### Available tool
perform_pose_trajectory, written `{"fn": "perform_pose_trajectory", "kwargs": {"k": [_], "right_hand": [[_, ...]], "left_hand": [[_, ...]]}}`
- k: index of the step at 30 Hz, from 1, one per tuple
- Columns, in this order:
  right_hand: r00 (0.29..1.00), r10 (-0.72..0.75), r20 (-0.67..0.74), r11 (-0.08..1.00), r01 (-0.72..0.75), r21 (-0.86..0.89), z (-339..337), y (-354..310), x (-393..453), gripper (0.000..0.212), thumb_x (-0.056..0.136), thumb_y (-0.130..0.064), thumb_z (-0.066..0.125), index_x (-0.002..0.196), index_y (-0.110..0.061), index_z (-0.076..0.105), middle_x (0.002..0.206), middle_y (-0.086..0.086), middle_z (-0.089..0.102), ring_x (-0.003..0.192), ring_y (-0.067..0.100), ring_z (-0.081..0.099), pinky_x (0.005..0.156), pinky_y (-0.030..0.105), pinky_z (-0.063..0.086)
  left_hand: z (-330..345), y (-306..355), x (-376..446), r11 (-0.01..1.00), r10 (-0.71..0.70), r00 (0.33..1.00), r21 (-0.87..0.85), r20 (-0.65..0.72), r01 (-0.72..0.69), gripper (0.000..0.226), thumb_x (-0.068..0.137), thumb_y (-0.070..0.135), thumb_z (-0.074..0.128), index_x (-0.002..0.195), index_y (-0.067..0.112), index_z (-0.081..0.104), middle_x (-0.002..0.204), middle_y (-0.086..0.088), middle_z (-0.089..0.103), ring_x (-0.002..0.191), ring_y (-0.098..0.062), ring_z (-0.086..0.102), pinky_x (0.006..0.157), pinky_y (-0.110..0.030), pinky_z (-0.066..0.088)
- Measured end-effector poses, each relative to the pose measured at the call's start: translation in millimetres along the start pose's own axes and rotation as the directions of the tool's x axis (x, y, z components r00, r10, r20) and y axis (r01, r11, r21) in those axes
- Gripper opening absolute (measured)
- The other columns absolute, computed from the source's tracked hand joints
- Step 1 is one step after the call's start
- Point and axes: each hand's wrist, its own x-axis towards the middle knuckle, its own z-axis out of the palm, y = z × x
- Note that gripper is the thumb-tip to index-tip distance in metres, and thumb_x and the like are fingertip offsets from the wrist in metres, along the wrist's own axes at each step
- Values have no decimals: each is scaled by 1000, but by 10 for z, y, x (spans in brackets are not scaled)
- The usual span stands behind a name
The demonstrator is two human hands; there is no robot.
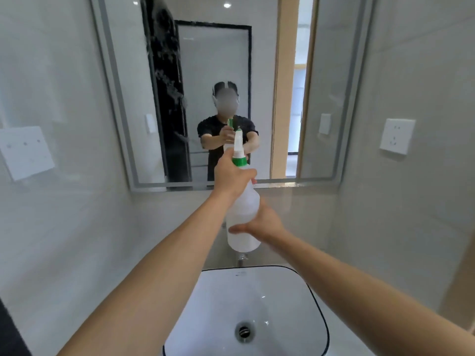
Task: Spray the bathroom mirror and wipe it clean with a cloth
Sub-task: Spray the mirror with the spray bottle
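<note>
A white spray bottle [243,217] with a green collar and white nozzle is held up in front of the bathroom mirror [331,86], nozzle pointing at the glass. My left hand [230,176] grips the bottle's neck just below the green collar. My right hand [262,223] holds the lower body of the bottle from the right side, thumb across its front. Droplets speckle the mirror's upper left area. The mirror reflects a person holding the bottle. No cloth is in view.
A white square sink [290,299] with a black rim and a metal drain lies directly below my arms. A tap stub [241,259] shows under the bottle. A wall socket [397,136] is on the right wall, a switch plate [25,152] on the left.
</note>
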Motion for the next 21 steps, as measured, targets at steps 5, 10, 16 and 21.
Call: {"fn": "perform_pose_trajectory", "kwargs": {"k": [5,10,16,21], "right_hand": [[995,49,-81,999,-49,2,-392,215,-67,98,57,-25,94,138,-26,39,125,0,59,116,24,56,99,46,50],[980,104,-167,994,-107,-5,-714,413,-92,102,55,-29,95,141,-26,39,126,0,60,117,26,57,100,48,51],[962,161,-219,986,-166,-5,-1024,653,-117,103,57,-30,94,142,-26,37,127,-1,59,117,25,57,99,45,51],[955,222,-195,975,-222,20,-1122,923,-157,104,44,-40,92,136,-33,42,121,-8,62,113,20,60,92,39,52]], "left_hand": [[490,48,9,999,25,996,43,87,-29,43,65,4,77,102,17,57,92,-3,62,88,-32,68,77,-45,61],[921,76,14,997,71,986,22,152,-75,46,64,8,78,105,14,58,91,-3,62,89,-30,65,77,-50,60],[1356,69,-8,994,111,967,-32,228,-107,52,72,0,76,109,25,49,99,0,61,84,-15,59,72,-31,58],[1632,-65,-112,998,48,969,17,243,-54,47,69,1,77,105,20,52,94,-2,62,88,-25,62,78,-40,59]]}}
